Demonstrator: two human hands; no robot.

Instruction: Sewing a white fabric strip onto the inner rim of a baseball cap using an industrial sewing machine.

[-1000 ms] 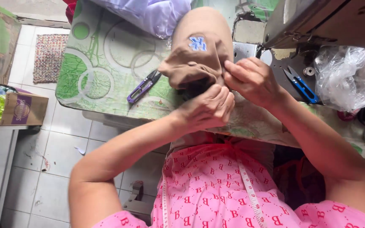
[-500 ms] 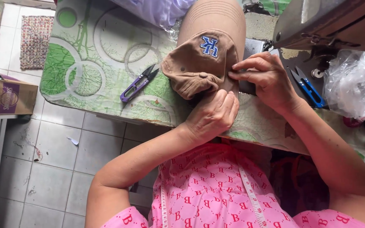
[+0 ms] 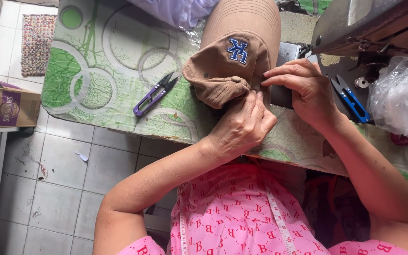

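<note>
Purple carton (image 3: 10, 107) left of cap (image 3: 234, 66)

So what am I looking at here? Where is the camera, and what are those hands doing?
The camera sits on the person's head and looks down, so you see their own two arms. Both hands press on a tan cap with a blue embroidered emblem: the left hand grips its crumpled near edge, the right hand pinches it from the side. The cap lies on a table with a green patterned cover. Purple thread snips lie to the left, blue snips to the right, beside a sewing machine and a clear plastic bag.
</note>
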